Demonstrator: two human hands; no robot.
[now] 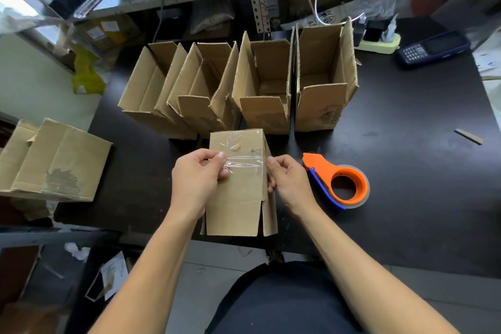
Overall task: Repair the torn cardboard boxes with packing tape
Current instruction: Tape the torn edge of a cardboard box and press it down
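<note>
A small cardboard box (238, 198) lies on its side at the near edge of the black table (406, 144). A strip of clear packing tape (245, 163) stretches across the box between my two hands. My left hand (196, 179) pinches the strip's left end, and my right hand (290, 183) pinches its right end at the box's right edge. An older crumpled patch of tape (233, 141) sits higher on the same box. The orange and blue tape dispenser (339, 180) lies on the table just right of my right hand.
Several open cardboard boxes (260, 87) stand in a row behind the taped box. Another box (54, 160) lies off the table's left edge. A handheld scanner (433, 47) and a power strip (379, 43) sit at the back right. A cardboard scrap (468, 136) lies at right.
</note>
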